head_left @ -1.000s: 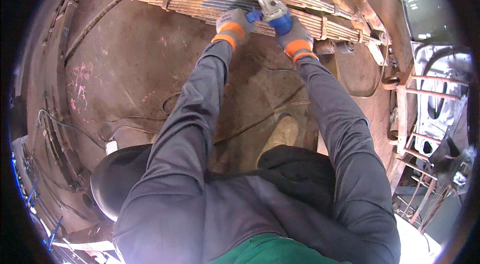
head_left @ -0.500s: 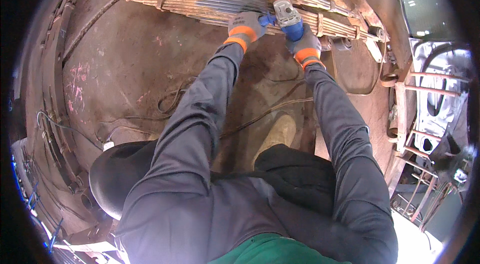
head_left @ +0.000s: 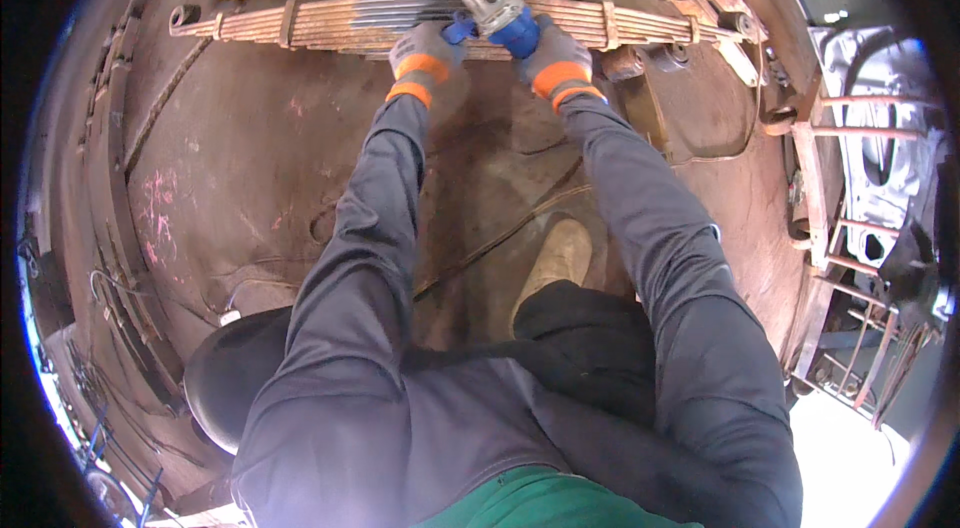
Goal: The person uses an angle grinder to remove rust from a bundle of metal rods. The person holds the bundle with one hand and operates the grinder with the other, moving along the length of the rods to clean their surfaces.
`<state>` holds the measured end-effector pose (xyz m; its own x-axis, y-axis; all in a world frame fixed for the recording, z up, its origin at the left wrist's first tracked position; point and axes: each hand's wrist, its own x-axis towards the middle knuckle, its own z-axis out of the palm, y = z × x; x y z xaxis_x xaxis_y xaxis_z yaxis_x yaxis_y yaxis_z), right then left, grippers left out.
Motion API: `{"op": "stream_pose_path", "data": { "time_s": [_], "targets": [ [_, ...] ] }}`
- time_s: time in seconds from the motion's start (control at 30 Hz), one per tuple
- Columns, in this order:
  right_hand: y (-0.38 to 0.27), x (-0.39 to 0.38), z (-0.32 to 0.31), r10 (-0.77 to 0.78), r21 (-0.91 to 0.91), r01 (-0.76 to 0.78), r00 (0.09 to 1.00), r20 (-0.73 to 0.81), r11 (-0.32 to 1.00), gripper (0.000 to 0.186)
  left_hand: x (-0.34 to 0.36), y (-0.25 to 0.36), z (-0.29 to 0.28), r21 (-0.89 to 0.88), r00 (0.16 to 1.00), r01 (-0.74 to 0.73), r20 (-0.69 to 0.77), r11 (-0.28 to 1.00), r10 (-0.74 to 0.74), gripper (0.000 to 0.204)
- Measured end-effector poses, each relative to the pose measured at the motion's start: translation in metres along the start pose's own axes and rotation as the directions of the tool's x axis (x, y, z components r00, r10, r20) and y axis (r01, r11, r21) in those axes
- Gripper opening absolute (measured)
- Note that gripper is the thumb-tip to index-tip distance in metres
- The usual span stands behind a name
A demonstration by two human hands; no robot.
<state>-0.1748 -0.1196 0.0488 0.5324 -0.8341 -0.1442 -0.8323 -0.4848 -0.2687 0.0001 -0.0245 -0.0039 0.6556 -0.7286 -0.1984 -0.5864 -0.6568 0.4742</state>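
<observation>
Your left hand [head_left: 425, 48] is wrapped around the blue side handle of the angle grinder [head_left: 497, 10] | your right hand [head_left: 553, 53] clamps its blue body | grinder sits top centre of frame, on the rusty leaf springs [head_left: 300, 20] lying on the floor

Can't see the disc on my grinder [head_left: 497, 10] at all, it's tucked under the head against the leaf springs [head_left: 330, 20]. My gloves hide my fingers, and my right hand [head_left: 553, 56] covers most of the grinder's blue body.
</observation>
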Motion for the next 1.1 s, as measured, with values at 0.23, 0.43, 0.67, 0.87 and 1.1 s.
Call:
{"op": "stream_pose_path", "data": {
  "time_s": [0.23,0.43,0.67,0.87,1.1],
  "targets": [
    [-0.002,0.007,-0.002,-0.043,0.095,0.044,0.999,-0.010,0.995,0.058,0.010,-0.004,-0.001,0.027,1.000,0.017,0.009,0.999,-0.017,0.044],
    [0.019,0.004,0.006,0.047,0.085,-0.043,0.998,-0.048,0.995,0.061,0.010,0.018,0.001,0.123,0.997,-0.068,0.048,0.990,0.063,0.039],
    [0.040,0.006,0.007,0.069,0.079,-0.063,0.995,-0.078,0.995,0.061,0.003,0.033,0.010,0.011,0.991,-0.136,0.016,0.991,0.136,0.039],
    [0.029,0.009,0.016,0.061,0.071,-0.056,0.995,-0.083,0.996,0.061,0.008,0.020,0.006,0.022,0.995,-0.098,0.000,0.995,0.098,0.039],
    [-0.010,0.014,0.022,-0.056,0.089,0.058,0.998,-0.031,0.994,0.049,0.006,-0.017,-0.012,0.001,1.000,0.022,-0.007,1.000,-0.022,0.038]
  ]
}}
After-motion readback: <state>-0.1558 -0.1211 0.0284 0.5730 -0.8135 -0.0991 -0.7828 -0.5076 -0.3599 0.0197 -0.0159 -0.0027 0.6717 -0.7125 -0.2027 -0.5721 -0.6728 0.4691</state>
